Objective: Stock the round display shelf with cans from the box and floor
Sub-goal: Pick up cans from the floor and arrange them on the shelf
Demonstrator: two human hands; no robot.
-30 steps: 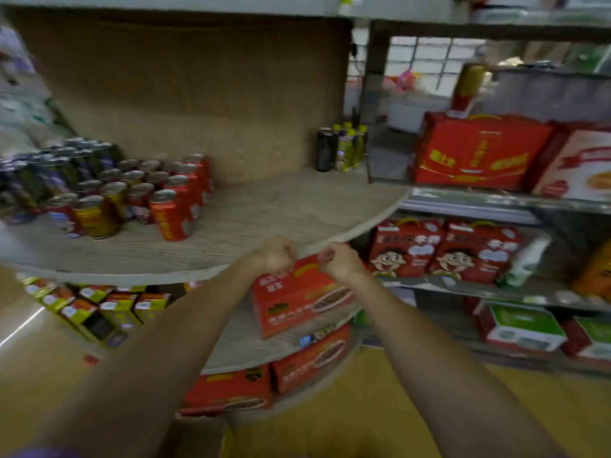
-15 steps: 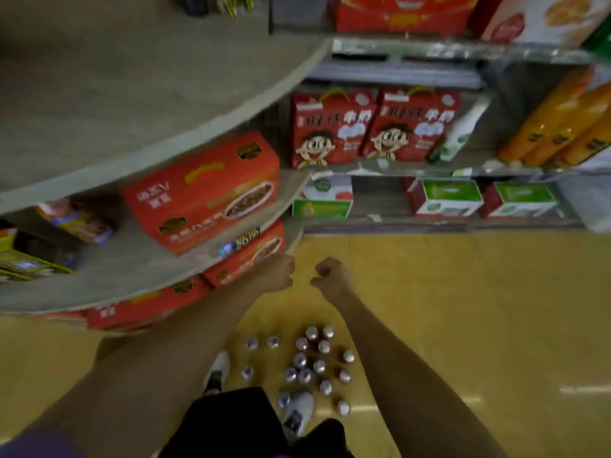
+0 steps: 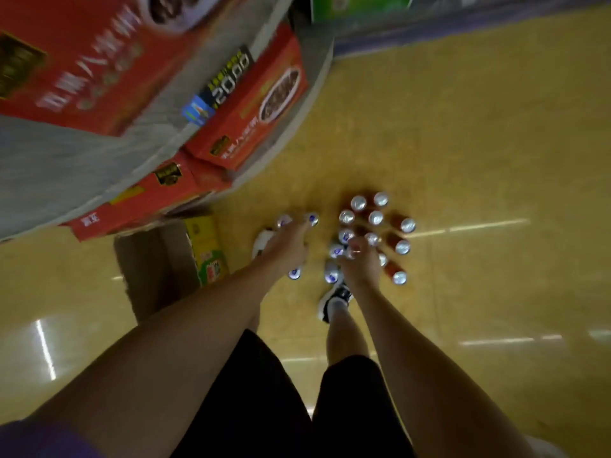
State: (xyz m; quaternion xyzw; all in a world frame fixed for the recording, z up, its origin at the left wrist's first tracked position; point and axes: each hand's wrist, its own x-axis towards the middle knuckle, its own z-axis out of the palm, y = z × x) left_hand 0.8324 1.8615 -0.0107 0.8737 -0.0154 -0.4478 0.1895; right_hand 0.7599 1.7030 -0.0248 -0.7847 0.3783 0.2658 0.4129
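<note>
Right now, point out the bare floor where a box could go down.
Open floor lies right of the cans, and more bare floor left of the cardboard box. It is crowded around the feet, where the left hand and right hand reach among standing cans.

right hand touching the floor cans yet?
Cannot tell. The head view looks straight down, so the right hand overlaps the floor cans in the image, but blur and the lack of depth hide any contact or gap.
</note>
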